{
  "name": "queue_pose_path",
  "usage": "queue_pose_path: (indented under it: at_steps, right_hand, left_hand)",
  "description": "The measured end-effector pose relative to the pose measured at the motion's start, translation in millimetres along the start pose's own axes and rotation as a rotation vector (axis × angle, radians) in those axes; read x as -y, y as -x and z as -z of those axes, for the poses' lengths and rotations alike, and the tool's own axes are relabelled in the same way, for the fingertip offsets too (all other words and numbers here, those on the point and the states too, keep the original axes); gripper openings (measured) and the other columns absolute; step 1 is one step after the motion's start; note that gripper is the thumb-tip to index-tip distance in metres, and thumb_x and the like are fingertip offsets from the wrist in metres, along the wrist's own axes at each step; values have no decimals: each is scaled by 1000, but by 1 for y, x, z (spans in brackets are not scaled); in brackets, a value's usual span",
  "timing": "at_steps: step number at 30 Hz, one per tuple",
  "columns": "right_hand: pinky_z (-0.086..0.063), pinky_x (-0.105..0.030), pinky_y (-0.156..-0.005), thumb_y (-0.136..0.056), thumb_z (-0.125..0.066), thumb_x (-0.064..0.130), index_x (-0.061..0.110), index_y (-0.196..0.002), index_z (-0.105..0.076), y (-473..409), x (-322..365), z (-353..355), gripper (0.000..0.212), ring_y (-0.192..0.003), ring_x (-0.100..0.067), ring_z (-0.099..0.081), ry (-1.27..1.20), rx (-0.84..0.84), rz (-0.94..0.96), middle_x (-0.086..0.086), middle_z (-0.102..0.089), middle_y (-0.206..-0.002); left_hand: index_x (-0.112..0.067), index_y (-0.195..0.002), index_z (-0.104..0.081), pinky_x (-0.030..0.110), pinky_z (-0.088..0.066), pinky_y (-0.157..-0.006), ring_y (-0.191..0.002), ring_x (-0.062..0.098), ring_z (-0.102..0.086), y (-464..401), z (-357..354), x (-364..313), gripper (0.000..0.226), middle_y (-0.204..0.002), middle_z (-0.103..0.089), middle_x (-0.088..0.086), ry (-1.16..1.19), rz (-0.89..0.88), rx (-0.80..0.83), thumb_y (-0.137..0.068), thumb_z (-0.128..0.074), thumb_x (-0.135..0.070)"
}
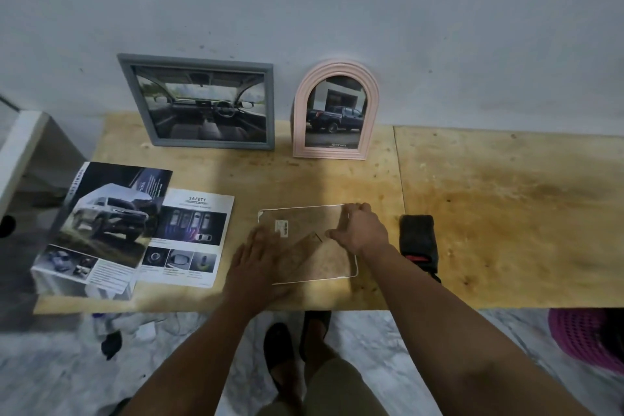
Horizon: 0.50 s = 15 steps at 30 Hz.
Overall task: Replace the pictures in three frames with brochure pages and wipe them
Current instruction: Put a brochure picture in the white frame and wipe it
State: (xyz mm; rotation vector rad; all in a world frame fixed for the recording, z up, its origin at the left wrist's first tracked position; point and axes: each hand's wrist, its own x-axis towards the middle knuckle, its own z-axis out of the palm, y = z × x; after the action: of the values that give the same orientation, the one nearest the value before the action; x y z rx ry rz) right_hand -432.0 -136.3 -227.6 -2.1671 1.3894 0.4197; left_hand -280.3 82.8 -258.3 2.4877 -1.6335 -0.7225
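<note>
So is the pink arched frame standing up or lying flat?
Standing. The pink arched frame leans upright against the wall, its base on the table.

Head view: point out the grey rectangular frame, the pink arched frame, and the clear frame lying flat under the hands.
Grey rectangular frame (128,91): head view, left border.
Pink arched frame (337,67): head view, top of the arch.
Clear flat frame (304,213): head view, upper panel between the hands.
</note>
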Motion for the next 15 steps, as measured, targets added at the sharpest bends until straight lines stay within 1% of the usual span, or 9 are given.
queue_pose_path:
  at_steps: [2,4,9,12,15]
  right_hand:
    - [-55,-46,-91,-77,-78,60,22,-141,-49,-4,1,0,80,-119,-34,-56,25,5,5,-9,-46,-136]
    - [-56,-46,-91,-76,-79,59,22,-140,-51,-6,3,0,79,-118,-32,-55,56,-11,2,-8,-47,-135]
    - [-57,-46,-85,-76,-79,60,19,-135,-53,-8,4,-3,76,-110,-30,-58,149,-70,11,-6,-50,-126]
    - [-58,-46,-85,-76,-80,59,18,-136,-53,-10,4,-2,78,-110,-30,-60,138,-50,4,-6,-49,-127]
    - [-58,-46,-88,-73,-83,56,19,-137,-53,-14,8,0,80,-112,-30,-60,70,-1,-50,-5,-47,-132]
  left_hand:
    - [-13,-158,14,42,-15,-124,-156,24,-3,-4,-3,11,127,-167,14,7,62,35,43,-76,-63,-73]
    - [-15,-155,23,38,-10,-125,-156,18,-2,-6,-5,18,131,-164,25,1,97,14,67,-76,-66,-69]
    - [-17,-158,15,38,-6,-125,-155,14,-1,-7,-9,21,129,-165,23,-3,172,15,33,-75,-66,-73]
    - [-18,-159,13,38,-4,-125,-155,13,-3,-9,-10,21,129,-166,19,-3,218,31,30,-74,-67,-73]
    - [-21,-159,13,36,-2,-124,-155,14,-5,-9,-10,20,131,-167,16,-5,252,55,22,-72,-71,-71]
